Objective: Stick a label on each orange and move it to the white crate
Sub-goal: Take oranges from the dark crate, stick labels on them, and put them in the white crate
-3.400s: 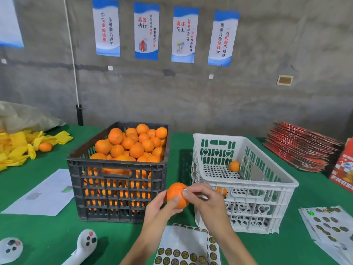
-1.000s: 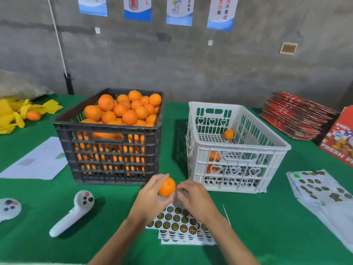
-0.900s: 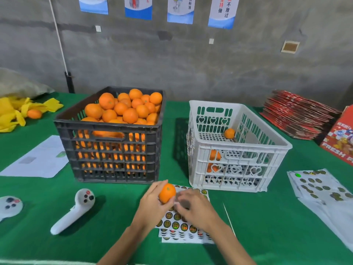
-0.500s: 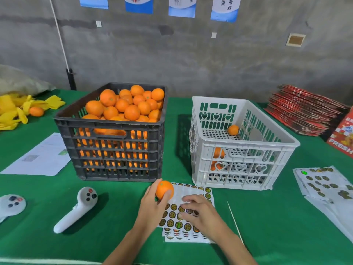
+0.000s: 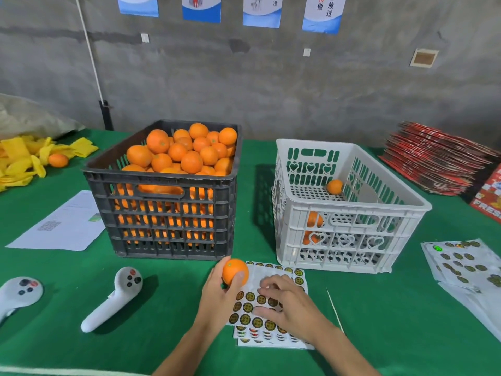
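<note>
My left hand [image 5: 219,297] holds an orange [image 5: 234,271] just above the near table edge, in front of the black crate [image 5: 168,213] heaped with oranges. My right hand [image 5: 287,301] rests on the sticker sheet [image 5: 267,318], fingers curled down onto the round labels; whether a label is pinched I cannot tell. The white crate [image 5: 349,234] stands to the right and holds a few oranges, one [image 5: 335,186] at its far side.
Two white controllers [image 5: 113,297] [image 5: 19,293] lie at the left front. A paper sheet [image 5: 59,226] lies left of the black crate. More sticker sheets [image 5: 466,264] lie at the right, red cartons [image 5: 436,161] behind them. A thin stick [image 5: 334,310] lies beside the stickers.
Both hands came down from chest height to the table. My right hand left the orange and moved onto the sticker sheet; my left hand keeps the orange.
</note>
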The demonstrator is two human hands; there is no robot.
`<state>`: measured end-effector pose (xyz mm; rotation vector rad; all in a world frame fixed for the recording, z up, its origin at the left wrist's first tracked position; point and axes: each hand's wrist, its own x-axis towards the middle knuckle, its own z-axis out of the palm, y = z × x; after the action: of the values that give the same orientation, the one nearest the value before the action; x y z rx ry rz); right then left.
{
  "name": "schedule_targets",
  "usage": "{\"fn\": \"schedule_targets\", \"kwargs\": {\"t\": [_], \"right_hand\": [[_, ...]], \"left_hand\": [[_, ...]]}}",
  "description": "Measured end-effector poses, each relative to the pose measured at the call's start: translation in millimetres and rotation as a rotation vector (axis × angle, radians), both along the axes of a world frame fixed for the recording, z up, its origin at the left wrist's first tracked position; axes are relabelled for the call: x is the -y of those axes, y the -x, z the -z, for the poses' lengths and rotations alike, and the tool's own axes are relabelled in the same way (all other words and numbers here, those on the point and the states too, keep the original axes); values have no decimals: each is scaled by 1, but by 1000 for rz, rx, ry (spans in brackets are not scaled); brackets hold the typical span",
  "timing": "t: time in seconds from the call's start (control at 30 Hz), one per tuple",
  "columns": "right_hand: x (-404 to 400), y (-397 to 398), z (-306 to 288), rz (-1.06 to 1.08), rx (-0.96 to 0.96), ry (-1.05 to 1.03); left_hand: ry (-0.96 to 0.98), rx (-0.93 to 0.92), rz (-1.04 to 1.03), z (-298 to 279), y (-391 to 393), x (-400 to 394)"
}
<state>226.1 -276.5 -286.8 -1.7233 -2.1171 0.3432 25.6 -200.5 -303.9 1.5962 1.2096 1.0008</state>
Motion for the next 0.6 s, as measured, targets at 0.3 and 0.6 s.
{"fn": "schedule_targets", "kwargs": {"t": [0.3,0.6], "right_hand": [[-8,5,3,270,-226,49],[-6,12,-3,232,-257,-66]], "left_hand": [[21,50,-12,-2,1,3],[33,51,-9,-3,-1,1]]}}
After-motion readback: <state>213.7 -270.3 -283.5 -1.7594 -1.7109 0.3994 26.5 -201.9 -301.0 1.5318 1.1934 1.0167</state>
